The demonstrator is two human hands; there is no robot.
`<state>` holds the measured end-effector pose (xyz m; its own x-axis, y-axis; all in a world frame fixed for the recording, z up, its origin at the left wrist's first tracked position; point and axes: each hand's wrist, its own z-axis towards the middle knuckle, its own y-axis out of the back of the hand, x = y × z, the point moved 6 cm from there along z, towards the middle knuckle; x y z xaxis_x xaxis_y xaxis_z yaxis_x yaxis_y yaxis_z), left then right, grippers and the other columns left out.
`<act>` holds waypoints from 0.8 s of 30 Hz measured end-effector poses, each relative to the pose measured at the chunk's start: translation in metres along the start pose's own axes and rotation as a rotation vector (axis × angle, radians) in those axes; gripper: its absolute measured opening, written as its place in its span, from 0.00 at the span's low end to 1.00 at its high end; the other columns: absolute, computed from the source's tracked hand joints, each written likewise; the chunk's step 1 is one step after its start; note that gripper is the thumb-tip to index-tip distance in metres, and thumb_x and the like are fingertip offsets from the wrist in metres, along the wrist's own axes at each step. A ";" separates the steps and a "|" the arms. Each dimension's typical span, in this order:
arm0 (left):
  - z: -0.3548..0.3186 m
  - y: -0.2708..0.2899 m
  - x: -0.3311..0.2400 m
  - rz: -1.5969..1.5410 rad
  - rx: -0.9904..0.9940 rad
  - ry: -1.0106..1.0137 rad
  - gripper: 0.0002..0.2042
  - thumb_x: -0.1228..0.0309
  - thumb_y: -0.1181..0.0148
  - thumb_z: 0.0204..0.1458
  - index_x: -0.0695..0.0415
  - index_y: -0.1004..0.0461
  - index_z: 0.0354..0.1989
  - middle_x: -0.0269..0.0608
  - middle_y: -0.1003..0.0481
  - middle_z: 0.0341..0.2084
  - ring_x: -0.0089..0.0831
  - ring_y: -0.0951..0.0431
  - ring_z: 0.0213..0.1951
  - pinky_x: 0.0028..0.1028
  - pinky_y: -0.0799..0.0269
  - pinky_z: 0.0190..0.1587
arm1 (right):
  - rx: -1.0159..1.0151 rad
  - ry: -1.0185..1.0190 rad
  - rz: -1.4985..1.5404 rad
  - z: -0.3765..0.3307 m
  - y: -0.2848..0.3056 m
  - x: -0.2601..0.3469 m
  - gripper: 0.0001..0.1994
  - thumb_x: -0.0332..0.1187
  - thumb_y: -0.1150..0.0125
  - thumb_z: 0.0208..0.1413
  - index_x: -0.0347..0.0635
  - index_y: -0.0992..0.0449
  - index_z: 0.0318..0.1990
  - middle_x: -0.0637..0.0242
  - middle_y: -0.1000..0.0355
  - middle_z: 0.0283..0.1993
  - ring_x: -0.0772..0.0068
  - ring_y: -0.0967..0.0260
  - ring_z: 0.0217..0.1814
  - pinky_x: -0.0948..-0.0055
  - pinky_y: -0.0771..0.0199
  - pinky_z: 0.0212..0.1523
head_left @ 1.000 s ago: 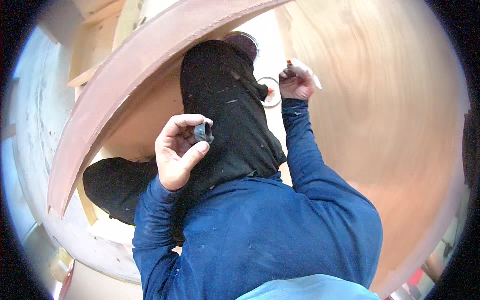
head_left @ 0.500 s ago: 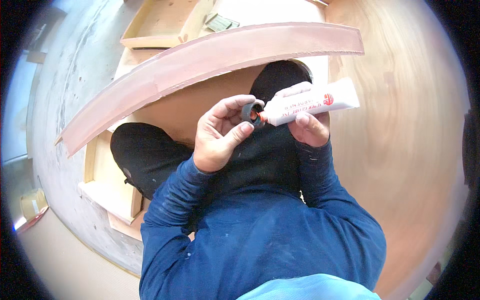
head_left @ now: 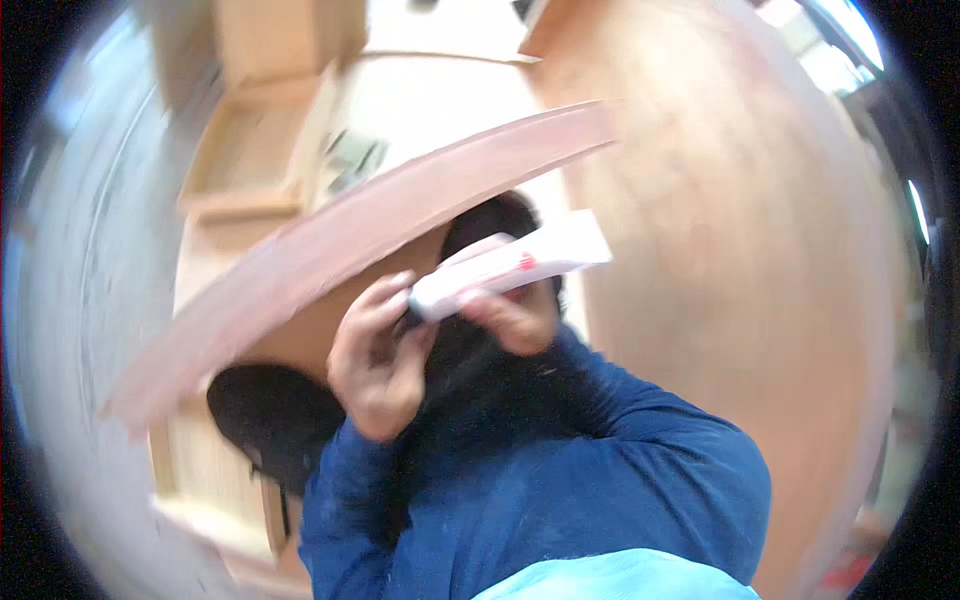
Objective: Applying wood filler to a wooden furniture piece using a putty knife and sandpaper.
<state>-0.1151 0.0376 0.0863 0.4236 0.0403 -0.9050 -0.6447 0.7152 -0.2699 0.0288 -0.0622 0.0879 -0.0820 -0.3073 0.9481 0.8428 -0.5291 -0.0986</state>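
A white squeeze tube with red print (head_left: 570, 243) lies across my right hand (head_left: 522, 318), its flat end pointing right and a little up. My right thumb and fingers are closed round its middle. The fingers of my left hand (head_left: 378, 365) are closed at the tube's other end, round a dark cap (head_left: 413, 308). The cap sits against the tube's shoulder, mostly hidden by my fingers, and the nozzle does not show. Both hands are smeared by motion, over my dark-clad legs.
A long curved pinkish strip (head_left: 365, 222) lies across my knees just beyond my hands. Behind it are an open wooden box (head_left: 245, 150) and small greenish pieces (head_left: 355, 155). A wide wooden panel (head_left: 730, 330) stretches along my right. Another wooden frame (head_left: 215, 485) is at lower left.
The cap, earlier round the red nozzle with a gap, now meets the tube's shoulder and the nozzle is hidden. The whole view has shifted, placing hands and strip lower and further left.
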 end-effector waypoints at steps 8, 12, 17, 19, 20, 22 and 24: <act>-0.027 0.009 -0.033 0.397 -0.047 -0.338 0.07 0.77 0.40 0.57 0.62 0.28 0.43 0.60 0.27 0.53 0.47 0.26 0.56 0.41 0.30 0.58 | 0.087 -0.037 0.257 -0.016 -0.022 -0.009 0.18 0.30 0.30 0.53 0.37 0.27 0.50 0.62 0.24 0.46 0.70 0.26 0.52 0.69 0.28 0.55; -0.026 -0.012 -0.039 0.553 0.066 -0.477 0.11 0.79 0.39 0.55 0.62 0.28 0.47 0.57 0.27 0.54 0.46 0.26 0.56 0.40 0.29 0.58 | 0.141 -0.034 0.671 -0.009 -0.018 -0.021 0.19 0.31 0.29 0.53 0.36 0.28 0.51 0.60 0.24 0.47 0.67 0.25 0.52 0.68 0.27 0.56; -0.011 -0.015 -0.027 0.389 -0.012 -0.233 0.24 0.73 0.36 0.55 0.65 0.34 0.59 0.54 0.29 0.55 0.43 0.26 0.56 0.37 0.30 0.60 | 0.157 -0.038 0.839 0.000 -0.013 -0.037 0.21 0.31 0.30 0.53 0.34 0.29 0.52 0.57 0.24 0.48 0.62 0.25 0.53 0.63 0.27 0.59; -0.015 -0.005 -0.005 0.282 0.024 -0.083 0.29 0.58 0.34 0.55 0.67 0.33 0.58 0.50 0.26 0.48 0.37 0.24 0.49 0.32 0.28 0.54 | 0.166 -0.019 0.897 -0.004 -0.013 -0.041 0.21 0.31 0.30 0.53 0.34 0.29 0.52 0.56 0.24 0.48 0.62 0.24 0.54 0.62 0.27 0.59; -0.017 0.001 0.007 0.288 0.020 -0.087 0.29 0.58 0.34 0.55 0.67 0.33 0.58 0.50 0.26 0.48 0.37 0.24 0.49 0.32 0.28 0.54 | 0.168 -0.004 0.951 -0.006 -0.013 -0.042 0.21 0.31 0.30 0.53 0.35 0.29 0.52 0.56 0.24 0.49 0.61 0.24 0.54 0.62 0.26 0.59; -0.020 0.016 0.037 0.314 -0.022 -0.056 0.27 0.58 0.34 0.55 0.67 0.31 0.54 0.49 0.26 0.44 0.35 0.24 0.45 0.30 0.28 0.49 | 0.182 -0.011 0.936 -0.009 -0.014 -0.043 0.20 0.30 0.30 0.53 0.35 0.29 0.52 0.55 0.24 0.49 0.60 0.25 0.54 0.61 0.26 0.59; -0.020 0.027 0.061 0.338 -0.068 -0.024 0.25 0.58 0.34 0.55 0.68 0.29 0.51 0.48 0.25 0.40 0.33 0.24 0.42 0.29 0.28 0.44 | 0.211 -0.051 0.921 -0.010 -0.016 -0.044 0.20 0.30 0.31 0.53 0.34 0.29 0.52 0.54 0.24 0.49 0.60 0.25 0.54 0.61 0.27 0.60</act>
<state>-0.1195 0.0457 0.0172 0.1929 0.2844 -0.9391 -0.7916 0.6106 0.0223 0.0136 -0.0483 0.0449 0.6830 -0.4954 0.5368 0.6434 0.0602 -0.7631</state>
